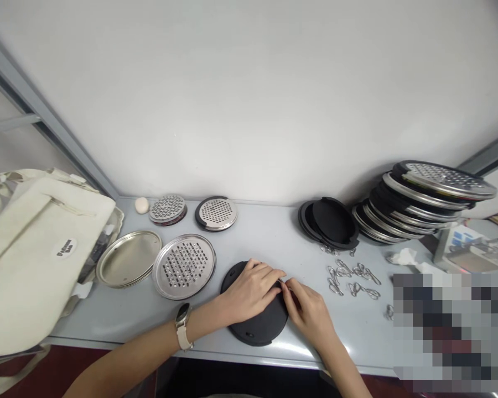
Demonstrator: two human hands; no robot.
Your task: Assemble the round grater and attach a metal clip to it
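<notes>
Between the small grater [218, 212] and the black lids [335, 221], a bare lane of table [269, 235] runs from the wall [253, 99] to the left hand [252, 290] and right hand [309, 309] at the black disc [262, 328]. Loose metal loops [343, 269] and a tall leaning stack [423, 204] obstruct the right side; the large grater [185, 267] and a bulky bag [37, 254] crowd the left

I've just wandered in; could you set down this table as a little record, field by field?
Left hand: resting on a round, flat black disc
Right hand: fingertips at the disc's right edge; anything pinched is too small to identify
Left wrist: watch with pale strap
Left of disc: round silver metal grater plate
Right of disc: looped silver metal wire pieces
Back right: leaning stack of round black and silver discs
Far left: cream bag
</notes>
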